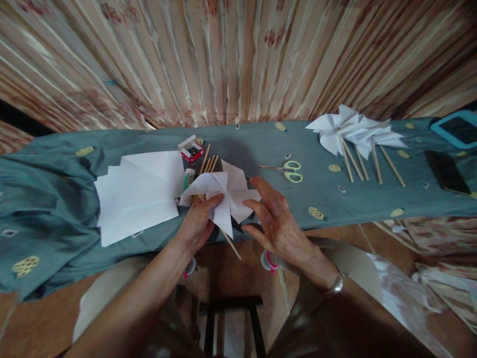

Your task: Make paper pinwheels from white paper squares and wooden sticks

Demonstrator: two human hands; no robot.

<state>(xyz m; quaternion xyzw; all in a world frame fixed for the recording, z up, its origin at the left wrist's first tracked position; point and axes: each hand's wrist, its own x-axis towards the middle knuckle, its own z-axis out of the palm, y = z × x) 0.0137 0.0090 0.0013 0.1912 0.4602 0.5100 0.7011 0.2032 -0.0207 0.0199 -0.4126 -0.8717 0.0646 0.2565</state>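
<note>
My left hand [199,219] grips a white paper pinwheel [227,194] near its centre, thumb on the front. A thin wooden stick [231,244] slants down from below the pinwheel toward me. Close to the pinwheel's right blade is my right hand [274,216], its fingers spread and nothing held in them. Behind the pinwheel lie several wooden sticks [209,164], a green glue bottle [188,179] with a white cap, and an open red box [192,150] with small dark pieces inside. The left fingers behind the paper are hidden.
White paper sheets [141,199] are stacked on the left of the cloth-covered table [261,144]. Scissors [288,171] with yellow-green handles lie right of centre. Several pinwheels [346,129] on sticks rest farther right, beside a dark phone [447,171] and a blue-framed tablet [458,128].
</note>
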